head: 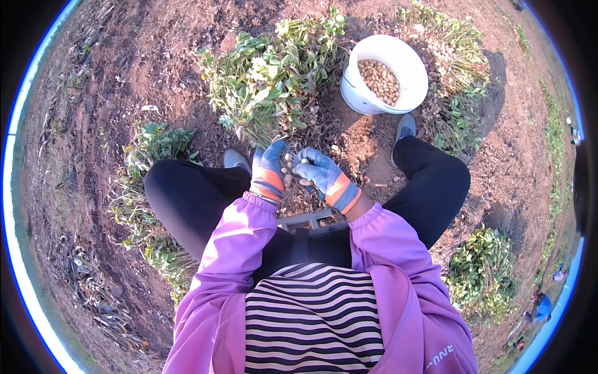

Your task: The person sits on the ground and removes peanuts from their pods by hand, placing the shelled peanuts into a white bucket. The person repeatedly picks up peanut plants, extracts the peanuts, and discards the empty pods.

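My left hand (268, 169), in a blue and orange work glove, is closed around thin peanut plant stems (279, 138). Peanut pods (288, 171) hang beside its palm, between the two hands. My right hand (322, 176), gloved alike, has its fingers curled on several pods; one pale pod (306, 182) shows under them. How the stems run inside the left glove is hidden. Just beyond the hands lies a leafy heap of pulled peanut plants (275, 79). A white bucket (411, 61), partly filled with peanuts (379, 82), stands by my right foot.
More peanut plants lie at the left (159, 145), at the back right (458, 56) and at the lower right (486, 271). Under me is a low stool frame (306, 219). Another person (541, 307) is far off at the right. Dry soil (107, 93) surrounds everything.
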Demonstrator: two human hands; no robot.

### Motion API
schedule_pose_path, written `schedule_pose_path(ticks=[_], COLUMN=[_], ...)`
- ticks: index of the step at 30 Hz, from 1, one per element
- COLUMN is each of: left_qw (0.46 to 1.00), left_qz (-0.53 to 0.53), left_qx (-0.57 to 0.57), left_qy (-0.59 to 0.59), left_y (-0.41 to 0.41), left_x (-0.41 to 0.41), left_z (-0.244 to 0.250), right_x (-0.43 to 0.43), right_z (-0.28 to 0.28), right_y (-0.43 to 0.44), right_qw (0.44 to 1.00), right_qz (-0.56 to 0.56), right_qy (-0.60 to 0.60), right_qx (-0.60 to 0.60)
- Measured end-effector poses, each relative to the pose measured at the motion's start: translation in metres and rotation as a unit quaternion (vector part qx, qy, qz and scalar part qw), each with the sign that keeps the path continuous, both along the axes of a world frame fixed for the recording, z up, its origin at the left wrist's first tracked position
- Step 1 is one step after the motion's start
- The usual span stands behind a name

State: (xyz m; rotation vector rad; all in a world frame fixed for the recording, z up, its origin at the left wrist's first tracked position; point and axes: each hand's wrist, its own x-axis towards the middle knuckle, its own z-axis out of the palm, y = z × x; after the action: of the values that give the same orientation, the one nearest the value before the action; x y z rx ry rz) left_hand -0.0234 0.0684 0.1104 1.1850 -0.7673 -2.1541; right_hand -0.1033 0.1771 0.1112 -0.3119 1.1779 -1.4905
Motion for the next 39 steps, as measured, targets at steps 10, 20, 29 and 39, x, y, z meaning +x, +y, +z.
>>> schedule_pose_path(ticks=[10,20,29,39], left_qw=[0.997,0.995,0.960,0.968], left_qz=[0.007,-0.063,-0.127,-0.108], left_qx=[0.057,0.052,0.187,0.150], left_qy=[-0.041,0.052,0.164,0.171], left_y=[0.004,-0.009,-0.031,-0.027], left_x=[0.001,0.002,0.011,0.002], left_z=[0.009,-0.015,-0.024,-0.018], right_x=[0.014,-0.002,-0.053,-0.212], right_z=[-0.017,0.004,0.032,0.071], right_y=[-0.002,0.004,0.005,0.008], right_qw=[0.909,0.988,0.966,0.855], right_qz=[-0.011,-0.050,-0.145,-0.454], right_qy=[0.413,-0.117,-0.164,0.183], right_qx=[-0.049,-0.085,-0.137,0.172])
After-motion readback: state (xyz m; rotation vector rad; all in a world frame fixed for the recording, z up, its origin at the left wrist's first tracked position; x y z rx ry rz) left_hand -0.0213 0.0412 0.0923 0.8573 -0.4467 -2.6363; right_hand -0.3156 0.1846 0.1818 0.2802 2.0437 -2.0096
